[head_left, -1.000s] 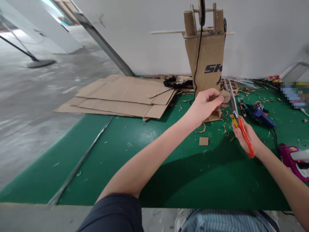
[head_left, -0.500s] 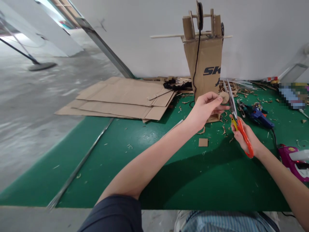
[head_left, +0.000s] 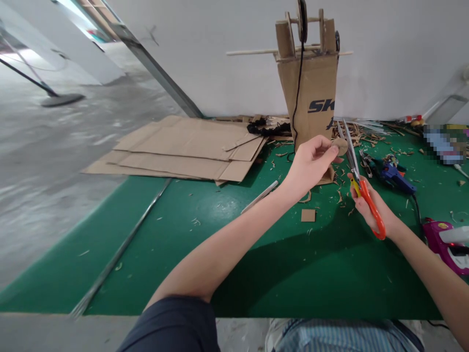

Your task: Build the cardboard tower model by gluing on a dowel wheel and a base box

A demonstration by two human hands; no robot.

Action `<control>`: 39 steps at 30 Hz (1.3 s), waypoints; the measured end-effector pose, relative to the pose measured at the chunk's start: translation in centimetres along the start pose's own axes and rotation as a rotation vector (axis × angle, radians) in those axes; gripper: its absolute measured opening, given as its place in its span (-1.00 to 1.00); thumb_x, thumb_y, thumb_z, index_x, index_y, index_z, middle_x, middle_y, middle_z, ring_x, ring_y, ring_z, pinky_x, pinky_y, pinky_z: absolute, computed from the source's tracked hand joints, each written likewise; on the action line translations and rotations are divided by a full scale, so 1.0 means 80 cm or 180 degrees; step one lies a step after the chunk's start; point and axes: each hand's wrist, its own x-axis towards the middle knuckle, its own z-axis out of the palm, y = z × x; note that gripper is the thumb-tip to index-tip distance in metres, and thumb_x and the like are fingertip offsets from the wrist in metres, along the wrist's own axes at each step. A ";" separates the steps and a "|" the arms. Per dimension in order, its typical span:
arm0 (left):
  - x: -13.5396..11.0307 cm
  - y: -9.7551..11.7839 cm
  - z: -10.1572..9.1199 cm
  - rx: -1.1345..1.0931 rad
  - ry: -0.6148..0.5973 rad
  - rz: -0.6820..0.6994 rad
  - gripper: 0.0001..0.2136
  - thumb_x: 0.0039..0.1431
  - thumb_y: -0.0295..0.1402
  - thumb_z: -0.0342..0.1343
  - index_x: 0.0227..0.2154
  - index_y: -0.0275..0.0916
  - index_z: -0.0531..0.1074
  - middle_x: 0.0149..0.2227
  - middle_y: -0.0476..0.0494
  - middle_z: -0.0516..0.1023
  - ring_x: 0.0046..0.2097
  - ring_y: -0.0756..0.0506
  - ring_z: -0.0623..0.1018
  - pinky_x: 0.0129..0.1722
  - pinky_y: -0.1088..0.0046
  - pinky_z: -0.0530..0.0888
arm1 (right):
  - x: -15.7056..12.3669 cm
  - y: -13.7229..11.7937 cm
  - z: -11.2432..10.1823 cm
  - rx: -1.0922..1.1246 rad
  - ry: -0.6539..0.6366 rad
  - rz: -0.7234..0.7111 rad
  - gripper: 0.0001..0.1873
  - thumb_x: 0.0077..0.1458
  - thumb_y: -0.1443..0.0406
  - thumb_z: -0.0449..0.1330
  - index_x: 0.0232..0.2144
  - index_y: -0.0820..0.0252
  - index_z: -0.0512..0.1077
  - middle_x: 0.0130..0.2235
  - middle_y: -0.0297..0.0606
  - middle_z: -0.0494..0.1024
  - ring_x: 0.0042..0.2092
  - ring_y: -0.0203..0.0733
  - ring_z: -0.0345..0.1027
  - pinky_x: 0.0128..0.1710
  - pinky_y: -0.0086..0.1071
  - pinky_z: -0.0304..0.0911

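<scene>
Between thumb and fingers, my left hand pinches a small round cardboard disc. My right hand grips scissors with orange and yellow handles, their blades pointing up and slightly parted. The blades stand just right of the disc; whether they touch it I cannot tell. Behind my left hand rises a tall cardboard structure with a wheel and black string on top. On the green table, below my hands, lies a small square cardboard piece.
Flat cardboard sheets lie stacked at the back left, beside black yarn. A blue glue gun and a magenta tool are on the right. Cardboard scraps litter the back. A metal strip crosses the left side.
My left hand has shifted slightly up and its lower fingers have curled in, still pinching the disc. The scissors have barely moved.
</scene>
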 end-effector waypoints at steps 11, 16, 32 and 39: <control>0.000 -0.006 0.003 -0.0243 -0.0088 -0.0188 -0.81 0.30 -0.44 0.09 -0.46 -0.26 0.31 -0.47 0.01 0.50 -0.33 0.03 0.63 -0.46 0.63 0.41 | 0.000 0.019 -0.002 -0.0174 0.0114 0.0015 -0.23 0.21 -0.24 0.00 0.23 0.12 0.13 -0.42 -0.42 0.22 -0.45 -0.27 0.07 -0.52 -0.37 0.08; 0.001 -0.007 0.002 -0.0277 -0.0158 -0.0166 -0.84 0.30 -0.43 0.09 -0.43 -0.26 0.32 -0.43 0.00 0.53 -0.32 0.04 0.63 -0.46 0.64 0.42 | 0.001 0.018 -0.001 -0.0257 0.0158 0.0114 -0.19 0.16 -0.27 0.03 0.21 0.14 0.15 -0.45 -0.43 0.22 -0.47 -0.27 0.08 -0.51 -0.36 0.09; -0.001 0.008 -0.002 -0.0159 -0.0265 -0.0186 -0.77 0.28 -0.50 0.08 -0.50 -0.26 0.27 -0.48 0.04 0.46 -0.35 0.05 0.62 -0.46 0.61 0.39 | -0.004 0.018 0.001 -0.0389 0.0261 0.0039 -0.26 0.18 -0.16 0.09 0.24 0.10 0.17 -0.28 -0.28 0.31 -0.35 -0.21 0.18 -0.43 -0.32 0.22; 0.002 0.004 -0.005 -0.0090 -0.0425 -0.0198 -0.79 0.28 -0.50 0.07 -0.49 -0.25 0.26 -0.49 0.03 0.44 -0.35 0.04 0.63 -0.41 0.60 0.44 | -0.005 0.013 -0.002 -0.0374 0.0126 0.0066 -0.26 0.21 -0.17 0.07 0.27 0.04 0.11 -0.22 -0.23 0.31 -0.35 -0.20 0.20 -0.47 -0.33 0.23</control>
